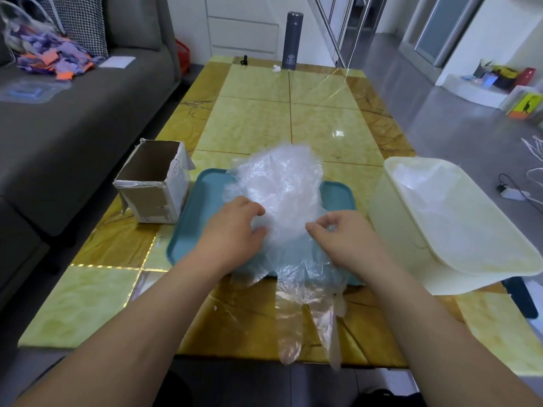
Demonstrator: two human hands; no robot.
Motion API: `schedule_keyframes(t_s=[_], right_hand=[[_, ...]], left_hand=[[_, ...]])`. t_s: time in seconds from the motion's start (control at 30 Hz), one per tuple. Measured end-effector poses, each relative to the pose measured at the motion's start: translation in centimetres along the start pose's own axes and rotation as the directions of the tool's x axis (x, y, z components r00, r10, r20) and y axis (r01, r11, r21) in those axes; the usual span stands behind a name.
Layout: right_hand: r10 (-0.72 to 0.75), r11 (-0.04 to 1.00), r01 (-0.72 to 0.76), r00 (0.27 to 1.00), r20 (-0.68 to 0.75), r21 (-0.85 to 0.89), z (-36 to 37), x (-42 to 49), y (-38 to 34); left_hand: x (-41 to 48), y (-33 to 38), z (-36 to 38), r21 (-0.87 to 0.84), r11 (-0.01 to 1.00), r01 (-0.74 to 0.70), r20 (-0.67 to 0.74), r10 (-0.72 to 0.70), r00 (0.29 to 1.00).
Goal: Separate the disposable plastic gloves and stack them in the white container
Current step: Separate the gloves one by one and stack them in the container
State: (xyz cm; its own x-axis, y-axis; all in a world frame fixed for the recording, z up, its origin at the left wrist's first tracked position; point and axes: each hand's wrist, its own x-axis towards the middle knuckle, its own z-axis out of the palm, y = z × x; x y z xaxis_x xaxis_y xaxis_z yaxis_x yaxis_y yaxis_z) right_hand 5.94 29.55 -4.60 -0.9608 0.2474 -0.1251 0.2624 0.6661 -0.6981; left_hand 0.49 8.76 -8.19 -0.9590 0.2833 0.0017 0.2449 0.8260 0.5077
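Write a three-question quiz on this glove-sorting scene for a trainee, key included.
1. True or false: the glove pile rests on the teal tray.
2. Where does the white container stand relative to the tray? A: on the person's left. B: on the person's right. C: on top of it.
3. Fill in: the open box left of the tray is made of ____.
Key: 1 true; 2 B; 3 cardboard.
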Motion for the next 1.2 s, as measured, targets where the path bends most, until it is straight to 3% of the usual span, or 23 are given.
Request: schedule_keyframes(t_s=[0.1, 0.3, 0.63, 0.8, 0.93, 1.0, 1.07, 1.13, 1.2], right_hand=[[-0.018, 0.995, 0.012, 0.998, -0.057, -0.103, -0.1, 0.9, 1.0], [-0.062, 0.989, 0.046, 0.992, -0.112, -0.144, -0.3, 1.2, 1.6], [-0.016, 0.990, 0.038, 0.988, -0.157, 0.135, -0.3, 1.1, 1.0], [0.005, 0.965, 0.052, 0.976, -0.219, 0.255, -0.5, 0.6, 0.8], [0.078, 0.921, 0.053, 0.945, -0.316, 0.387, -1.7, 1.0, 1.1], [0.116, 0.890, 0.043, 0.941, -0.316, 0.455, -2.2, 1.1, 1.2], [0.121, 0.832, 0.024, 0.967, -0.224, 0.554, -2.1, 0.8, 0.8], [0.069, 0.799, 0.037, 0.986, -0.153, 0.600, -1.7, 0.6, 0.4], [0.012, 0.806, 0.074, 0.990, -0.140, 0.588, -1.5, 0.4, 0.0]], left_hand=[[0.6, -0.5, 1.4, 0.078, 0.997, 0.016, 0.080, -0.022, 0.997], [0.8, 0.1, 1.1, 0.032, 0.999, -0.013, 0.019, 0.012, 1.000], [-1.6, 1.1, -4.1, -0.316, 0.944, -0.097, -0.343, -0.018, 0.939], [-2.8, 2.7, -5.2, -0.712, 0.699, -0.064, -0.088, 0.002, 0.996], [-3.6, 3.2, -5.9, -0.825, 0.565, 0.036, 0.163, 0.177, 0.971], [-3.8, 3.5, -5.9, -0.820, 0.571, 0.023, 0.173, 0.209, 0.962], [-3.9, 3.6, -5.9, -0.853, 0.521, 0.013, 0.134, 0.195, 0.972], [-3.7, 3.5, -6.0, -0.887, 0.461, 0.025, 0.126, 0.189, 0.974], [-3.7, 3.5, -6.4, -0.884, 0.466, 0.041, 0.146, 0.192, 0.970]])
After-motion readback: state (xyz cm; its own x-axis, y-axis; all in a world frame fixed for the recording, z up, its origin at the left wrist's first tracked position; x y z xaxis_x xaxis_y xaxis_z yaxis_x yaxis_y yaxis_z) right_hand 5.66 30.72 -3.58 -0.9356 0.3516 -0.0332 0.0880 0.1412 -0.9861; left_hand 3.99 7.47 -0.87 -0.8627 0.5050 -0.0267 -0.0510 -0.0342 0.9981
